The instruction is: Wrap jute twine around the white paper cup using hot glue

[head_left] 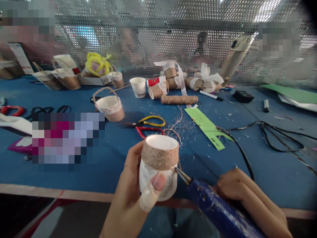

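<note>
Bright backlight glaring through perforated screen (pixel 173 39); edges bowed, corners dark; foreground soft, faces pixelated.

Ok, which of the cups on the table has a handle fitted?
The twine-wrapped cup left of the scissors, with a looped twine handle over its mouth; the plain white cup behind has none.

— From my screen, the white paper cup (pixel 158 172) wears a tan twine band round its top, and the glue gun (pixel 218 211) is dark blue.

— I see yellow-handled scissors (pixel 148 121) on the blue felt tabletop (pixel 272 158), red-handled ones (pixel 146 131) nearer, a lime-green paper strip (pixel 206 127) right.
</note>
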`<action>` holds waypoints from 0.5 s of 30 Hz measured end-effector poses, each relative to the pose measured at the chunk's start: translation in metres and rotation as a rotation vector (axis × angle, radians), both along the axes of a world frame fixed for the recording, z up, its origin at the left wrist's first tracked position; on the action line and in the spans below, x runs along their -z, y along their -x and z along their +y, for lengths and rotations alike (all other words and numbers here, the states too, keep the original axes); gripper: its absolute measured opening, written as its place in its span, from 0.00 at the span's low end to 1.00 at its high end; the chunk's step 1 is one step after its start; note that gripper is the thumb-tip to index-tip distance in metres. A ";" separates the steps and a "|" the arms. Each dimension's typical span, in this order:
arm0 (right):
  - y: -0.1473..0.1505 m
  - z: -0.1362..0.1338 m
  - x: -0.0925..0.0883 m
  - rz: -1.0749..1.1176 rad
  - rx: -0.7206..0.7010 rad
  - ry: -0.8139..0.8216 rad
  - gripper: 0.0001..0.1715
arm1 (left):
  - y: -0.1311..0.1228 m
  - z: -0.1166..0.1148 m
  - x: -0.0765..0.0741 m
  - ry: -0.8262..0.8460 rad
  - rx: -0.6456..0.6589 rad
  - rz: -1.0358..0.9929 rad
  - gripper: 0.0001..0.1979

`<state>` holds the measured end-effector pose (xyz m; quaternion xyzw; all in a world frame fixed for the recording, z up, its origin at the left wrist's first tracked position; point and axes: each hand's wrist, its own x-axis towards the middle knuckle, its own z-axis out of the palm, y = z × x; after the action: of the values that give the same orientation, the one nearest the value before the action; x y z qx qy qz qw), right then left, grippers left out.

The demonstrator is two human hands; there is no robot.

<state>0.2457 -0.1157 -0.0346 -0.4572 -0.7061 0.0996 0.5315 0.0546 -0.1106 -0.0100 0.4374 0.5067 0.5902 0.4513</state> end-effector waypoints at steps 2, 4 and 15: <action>0.000 0.001 0.000 0.000 0.002 -0.014 0.17 | 0.001 0.000 0.001 0.013 0.007 0.012 0.22; 0.000 0.002 0.000 0.007 -0.003 -0.021 0.17 | 0.002 0.001 0.002 0.036 -0.006 0.021 0.24; -0.001 0.000 0.002 -0.001 -0.011 0.001 0.16 | 0.000 0.002 0.002 0.006 0.007 -0.013 0.21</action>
<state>0.2465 -0.1159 -0.0369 -0.4536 -0.7087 0.1026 0.5305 0.0543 -0.1091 -0.0118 0.4337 0.5042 0.5899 0.4579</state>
